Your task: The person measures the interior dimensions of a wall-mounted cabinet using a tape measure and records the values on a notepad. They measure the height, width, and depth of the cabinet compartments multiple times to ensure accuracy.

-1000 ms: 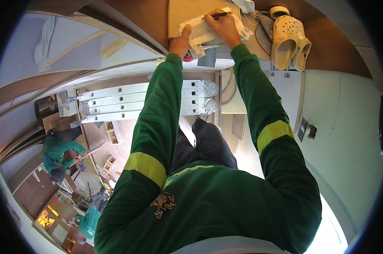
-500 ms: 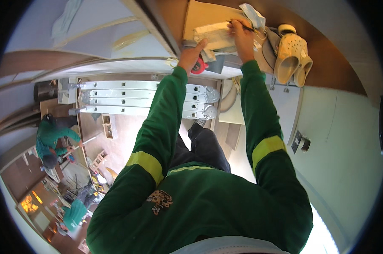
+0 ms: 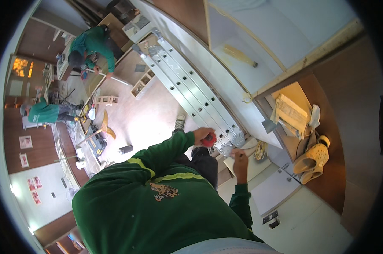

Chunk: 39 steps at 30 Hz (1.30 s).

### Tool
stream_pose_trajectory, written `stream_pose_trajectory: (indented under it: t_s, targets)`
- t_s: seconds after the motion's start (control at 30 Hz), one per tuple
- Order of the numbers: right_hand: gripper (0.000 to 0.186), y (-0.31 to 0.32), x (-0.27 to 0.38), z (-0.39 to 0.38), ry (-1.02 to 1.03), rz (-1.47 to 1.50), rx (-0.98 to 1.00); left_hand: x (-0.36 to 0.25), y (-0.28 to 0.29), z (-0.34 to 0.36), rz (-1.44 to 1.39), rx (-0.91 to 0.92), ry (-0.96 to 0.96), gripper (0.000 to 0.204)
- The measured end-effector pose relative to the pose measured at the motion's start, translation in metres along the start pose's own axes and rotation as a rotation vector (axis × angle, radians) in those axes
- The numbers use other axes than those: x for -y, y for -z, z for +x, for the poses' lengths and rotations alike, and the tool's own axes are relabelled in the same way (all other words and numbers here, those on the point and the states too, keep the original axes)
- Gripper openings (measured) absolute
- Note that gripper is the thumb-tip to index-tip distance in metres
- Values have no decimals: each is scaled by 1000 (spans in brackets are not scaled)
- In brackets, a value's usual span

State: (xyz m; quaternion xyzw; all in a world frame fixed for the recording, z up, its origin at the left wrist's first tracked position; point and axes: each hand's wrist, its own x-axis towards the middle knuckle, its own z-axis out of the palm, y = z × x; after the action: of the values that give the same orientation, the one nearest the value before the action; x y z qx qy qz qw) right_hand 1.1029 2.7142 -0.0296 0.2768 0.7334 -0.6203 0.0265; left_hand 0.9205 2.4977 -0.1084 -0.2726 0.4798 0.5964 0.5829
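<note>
the left hand (image 3: 201, 135) has its fingers closed round a red tape measure (image 3: 208, 139), held in front of the person's body, above the dark trousers (image 3: 205, 163) and near the lower end of a silver ladder (image 3: 195, 91). the right hand (image 3: 241, 158) is raised to the right of it, well apart from the tape measure, with the fingers drawn in; whether it grips something small i cannot tell. just beside the right hand is a yellowish bundle (image 3: 261, 150).

on the right is a brown wooden shelf (image 3: 336, 182). on it lie some crumpled papers (image 3: 291, 111), a pale face mask (image 3: 315, 115) at their right side, a roll of tape (image 3: 324, 141) and a pair of yellowish clogs (image 3: 312, 161), the roll close by the clogs' upper end. a grey piece (image 3: 269, 125) sticks out near the left edge of the papers.

to the left, on the floor (image 3: 164, 111), are a small wooden box (image 3: 142, 83) and a dark cylinder (image 3: 125, 149). a co-worker in green (image 3: 92, 44) bends over a long pale strip (image 3: 120, 79), hands on it; another co-worker (image 3: 46, 111) stands farther off.
</note>
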Motion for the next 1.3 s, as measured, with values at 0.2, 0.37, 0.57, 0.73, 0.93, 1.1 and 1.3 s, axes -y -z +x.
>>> stream_pose_trajectory:
  t_s: [0.2, 0.37, 0.57, 0.73, 0.93, 1.1, 1.3]
  targets:
    - [43, -87, 35, -13, 202, -308, 254, 55, 26, -72, 143, 208, 1, 27]
    - [56, -139, 59, -13, -16, -164, 311, 51, 52, -55, 332, 376, -213, 29]
    - [49, -161, 121, -27, -262, 84, 422, 10, 100, -139, 250, 690, -314, 44]
    - [51, -205, 125, -27, -62, -4, 368, -2, 122, -189, 69, 499, -162, 46]
    - [52, -215, 167, -35, 39, -127, 251, -40, 119, -214, 108, 445, -189, 45]
    - [43, -195, 174, -28, 223, 148, 57, -50, 68, -222, 182, 471, -387, 54]
    - [35, -149, 173, -16, 96, 192, -89, -53, 7, -217, 103, 473, -330, 48]
